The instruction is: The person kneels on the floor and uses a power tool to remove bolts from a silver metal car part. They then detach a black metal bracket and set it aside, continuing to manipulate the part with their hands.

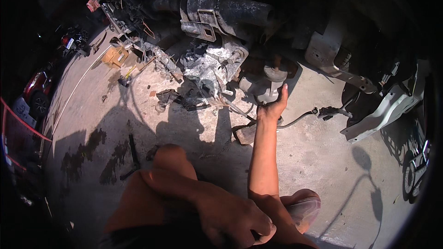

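My right hand [274, 105] reaches up under a vehicle, palm up and thumb raised, around the lower end of a grey metal part with a round disc [275, 74]. Its other fingers are mostly hidden behind that part. My left hand [235, 223] is low in front of me, by my right forearm, with the fingers curled in; whether anything is inside cannot be seen. Just left of the metal part hangs a rough silver casting [214, 67]. A wooden block [245, 134] lies on the ground below my right hand, beside a dark hose [295, 122].
Above is a dark metal cylinder with a bracket [221, 11]. To the right hang a grey arm [330, 55] and a bent silver panel [383, 113]. Loose parts [168, 99] and a cardboard box [114, 57] lie on the concrete at left. A dark bar-shaped tool [133, 154] lies by my left knee.
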{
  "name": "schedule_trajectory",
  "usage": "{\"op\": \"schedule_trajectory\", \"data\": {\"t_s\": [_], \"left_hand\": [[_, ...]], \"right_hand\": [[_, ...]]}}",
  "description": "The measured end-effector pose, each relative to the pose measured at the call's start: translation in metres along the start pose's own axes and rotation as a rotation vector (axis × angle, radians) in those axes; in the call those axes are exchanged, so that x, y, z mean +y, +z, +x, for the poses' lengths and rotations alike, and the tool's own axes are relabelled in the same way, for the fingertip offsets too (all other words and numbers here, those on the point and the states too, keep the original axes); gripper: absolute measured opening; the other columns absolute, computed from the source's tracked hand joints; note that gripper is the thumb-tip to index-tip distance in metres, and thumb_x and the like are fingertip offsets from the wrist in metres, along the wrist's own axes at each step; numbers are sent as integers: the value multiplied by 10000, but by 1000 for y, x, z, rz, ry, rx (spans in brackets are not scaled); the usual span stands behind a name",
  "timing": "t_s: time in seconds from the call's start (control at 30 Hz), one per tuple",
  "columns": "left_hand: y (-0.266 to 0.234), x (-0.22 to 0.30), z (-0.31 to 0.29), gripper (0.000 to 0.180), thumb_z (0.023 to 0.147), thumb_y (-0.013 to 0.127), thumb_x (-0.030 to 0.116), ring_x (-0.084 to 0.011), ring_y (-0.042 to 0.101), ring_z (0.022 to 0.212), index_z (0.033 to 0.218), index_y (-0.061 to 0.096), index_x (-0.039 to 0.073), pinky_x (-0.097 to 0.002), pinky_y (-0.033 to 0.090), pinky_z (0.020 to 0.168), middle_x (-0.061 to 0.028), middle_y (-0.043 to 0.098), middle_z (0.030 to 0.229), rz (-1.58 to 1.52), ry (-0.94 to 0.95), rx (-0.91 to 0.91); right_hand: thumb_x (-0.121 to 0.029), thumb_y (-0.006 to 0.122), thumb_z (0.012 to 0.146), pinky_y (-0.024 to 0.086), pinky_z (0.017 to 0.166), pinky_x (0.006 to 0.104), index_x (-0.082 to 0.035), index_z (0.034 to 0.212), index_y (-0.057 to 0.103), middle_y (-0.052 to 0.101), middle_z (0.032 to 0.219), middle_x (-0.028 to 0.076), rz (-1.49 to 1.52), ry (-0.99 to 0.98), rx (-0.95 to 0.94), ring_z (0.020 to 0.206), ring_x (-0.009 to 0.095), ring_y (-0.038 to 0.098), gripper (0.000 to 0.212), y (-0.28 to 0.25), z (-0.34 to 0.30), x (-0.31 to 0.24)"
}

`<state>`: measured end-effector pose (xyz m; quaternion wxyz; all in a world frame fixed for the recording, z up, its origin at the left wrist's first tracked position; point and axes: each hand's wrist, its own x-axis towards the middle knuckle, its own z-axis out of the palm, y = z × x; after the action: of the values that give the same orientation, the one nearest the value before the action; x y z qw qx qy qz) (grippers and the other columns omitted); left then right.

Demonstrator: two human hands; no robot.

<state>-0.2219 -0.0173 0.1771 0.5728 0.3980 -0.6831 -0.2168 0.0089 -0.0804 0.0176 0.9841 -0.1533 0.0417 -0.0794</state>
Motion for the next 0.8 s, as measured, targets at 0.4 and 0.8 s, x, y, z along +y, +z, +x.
{"op": "schedule_trajectory", "data": {"t_s": [0.4, 0.8], "left_hand": [[-29, 14, -50, 218, 819, 707, 149, -202, 538, 702, 810, 508, 61, -321, 416, 580, -88, 517, 853, 521, 36, 693], [-4, -26, -23, 322, 799, 695, 218, -227, 494, 593, 666, 450, 58, -364, 388, 537, -86, 471, 696, 499, 194, 822]], "right_hand": [[-419, 547, 953, 523, 911, 426, -57, 1247, 565, 647, 1165, 99, -73, -81, -73, 1046, 266, 637, 466, -5, -3, -3], [-585, 379, 917, 353, 1017, 685, -169, 1416, 438, 512, 1374, 144, -258, 59, -72, 1265, 376, 490, 653, -15, 0, -12]]}}
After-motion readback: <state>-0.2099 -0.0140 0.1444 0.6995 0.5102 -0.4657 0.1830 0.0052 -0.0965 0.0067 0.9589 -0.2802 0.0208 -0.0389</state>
